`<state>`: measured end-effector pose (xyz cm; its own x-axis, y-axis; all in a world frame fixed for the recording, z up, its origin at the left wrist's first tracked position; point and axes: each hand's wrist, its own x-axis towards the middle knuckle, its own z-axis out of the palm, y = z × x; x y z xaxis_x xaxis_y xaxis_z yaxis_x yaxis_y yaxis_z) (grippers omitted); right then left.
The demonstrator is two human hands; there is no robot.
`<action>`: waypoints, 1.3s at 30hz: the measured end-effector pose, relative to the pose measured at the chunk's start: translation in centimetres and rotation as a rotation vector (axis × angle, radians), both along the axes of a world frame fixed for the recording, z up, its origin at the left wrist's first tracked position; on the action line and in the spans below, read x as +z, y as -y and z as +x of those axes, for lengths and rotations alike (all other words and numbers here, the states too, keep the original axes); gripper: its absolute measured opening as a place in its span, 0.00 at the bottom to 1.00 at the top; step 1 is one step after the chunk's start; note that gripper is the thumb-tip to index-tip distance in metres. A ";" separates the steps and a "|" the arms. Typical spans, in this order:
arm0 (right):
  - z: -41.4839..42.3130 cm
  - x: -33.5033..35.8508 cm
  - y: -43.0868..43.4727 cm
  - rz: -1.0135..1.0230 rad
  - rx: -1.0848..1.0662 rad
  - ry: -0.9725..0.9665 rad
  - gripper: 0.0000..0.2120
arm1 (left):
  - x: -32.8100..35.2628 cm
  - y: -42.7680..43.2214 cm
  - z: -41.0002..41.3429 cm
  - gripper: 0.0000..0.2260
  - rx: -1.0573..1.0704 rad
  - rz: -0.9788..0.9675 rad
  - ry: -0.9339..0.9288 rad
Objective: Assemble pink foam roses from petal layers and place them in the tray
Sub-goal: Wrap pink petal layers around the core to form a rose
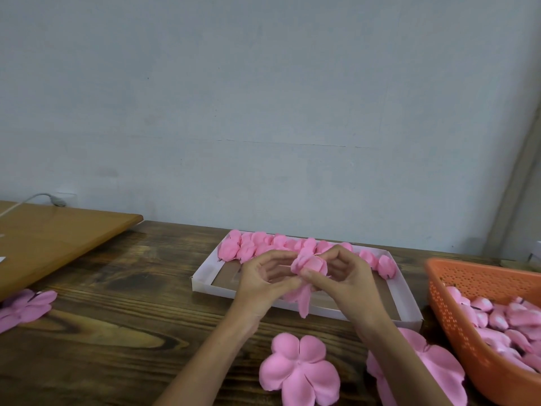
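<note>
One tray (205, 285) on dark wooden table (117, 288), pale wall (263, 98) behind

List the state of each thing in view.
left hand: grips rose
right hand: pinches rose
rose: unfinished, held over tray, petal hanging down
tray: roses along far side, near part bare
orange basket: holds pink buds
petal layer: flat on table, untouched

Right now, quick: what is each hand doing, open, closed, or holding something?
Left hand: fingers curled, pinching the half-built pink rose.
Right hand: pinching the same rose from the other side.
</note>
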<state>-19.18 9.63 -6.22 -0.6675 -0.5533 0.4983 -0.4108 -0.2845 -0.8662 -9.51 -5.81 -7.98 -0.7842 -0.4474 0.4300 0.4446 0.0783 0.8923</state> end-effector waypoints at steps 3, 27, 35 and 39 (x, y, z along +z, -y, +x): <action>0.1 0.1 0.0 -0.049 0.004 0.047 0.09 | -0.2 0.5 -0.2 0.22 -0.036 0.038 0.026; 0.5 0.1 -0.1 0.073 0.112 0.003 0.12 | -1.2 1.7 -1.1 0.21 0.004 0.311 0.184; 0.5 -0.2 0.2 0.077 0.071 -0.006 0.13 | -1.2 1.5 -1.0 0.11 0.028 0.280 0.105; 0.6 -0.5 0.5 0.065 0.051 0.016 0.12 | -1.0 1.2 -0.8 0.12 0.047 0.328 0.072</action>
